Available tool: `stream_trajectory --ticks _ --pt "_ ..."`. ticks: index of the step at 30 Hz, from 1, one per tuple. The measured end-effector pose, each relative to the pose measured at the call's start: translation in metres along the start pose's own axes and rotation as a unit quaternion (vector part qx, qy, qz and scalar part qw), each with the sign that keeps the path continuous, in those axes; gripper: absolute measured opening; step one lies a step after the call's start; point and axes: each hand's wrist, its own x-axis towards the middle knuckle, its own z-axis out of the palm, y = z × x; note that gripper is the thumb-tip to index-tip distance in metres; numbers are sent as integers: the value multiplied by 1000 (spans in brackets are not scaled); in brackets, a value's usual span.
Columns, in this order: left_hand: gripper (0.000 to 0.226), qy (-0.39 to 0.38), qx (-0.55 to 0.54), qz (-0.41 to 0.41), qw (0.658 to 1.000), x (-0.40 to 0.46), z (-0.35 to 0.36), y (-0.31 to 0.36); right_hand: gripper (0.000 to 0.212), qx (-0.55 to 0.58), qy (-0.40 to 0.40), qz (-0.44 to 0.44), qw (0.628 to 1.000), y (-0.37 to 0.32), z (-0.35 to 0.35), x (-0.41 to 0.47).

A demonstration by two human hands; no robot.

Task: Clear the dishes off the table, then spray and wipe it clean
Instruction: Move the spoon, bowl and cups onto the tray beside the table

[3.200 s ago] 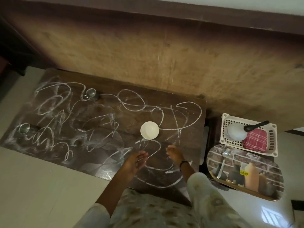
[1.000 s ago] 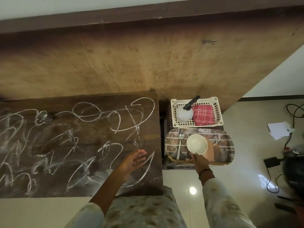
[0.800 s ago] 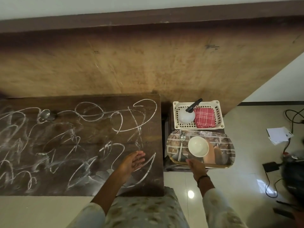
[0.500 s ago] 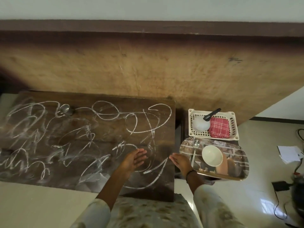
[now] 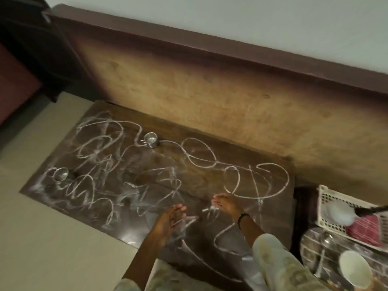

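Note:
A low dark wooden table [image 5: 210, 181] is covered in white chalk scribbles. A steel cup [image 5: 150, 139] stands near its far edge, left of the middle. A second steel cup [image 5: 60, 173] stands near its left end. My left hand [image 5: 171, 217] hovers over the near part of the table, fingers relaxed and empty. My right hand [image 5: 226, 203] is beside it over the table, fingers straight, holding nothing. The white bowl [image 5: 354, 268] lies on the patterned tray [image 5: 312, 246] at the right.
A white plastic basket [image 5: 327, 198] behind the tray holds a spray bottle [image 5: 342, 214] with a black head and a red checked cloth [image 5: 365, 228]. A spoon [image 5: 323, 254] lies on the tray. A wooden board leans behind the table. Tiled floor lies on the left.
My right hand set the white bowl down on the tray, let go and came back over the table. The view swung left across the table. My left hand hardly moved.

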Motion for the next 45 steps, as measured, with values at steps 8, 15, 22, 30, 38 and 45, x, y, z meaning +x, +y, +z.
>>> stream_trajectory --ticks 8,15,22,30,38,45 --pt "26 90 -53 31 994 39 -151 91 14 -189 -35 -19 981 -42 175 85" --pt "24 165 -79 65 981 82 -250 139 47 -522 -45 -232 820 -80 288 169" --pt "24 215 -127 73 966 124 -308 161 71 -714 -64 -241 655 -102 351 235" --pt "26 272 -182 81 941 136 -344 172 30 -803 12 -242 544 -100 370 248" --pt "19 538 19 115 835 151 -391 208 9 -792 51 -209 571 -66 342 208" --pt "45 458 458 131 750 157 -432 241 69 -566 59 -342 748 -45 306 224"
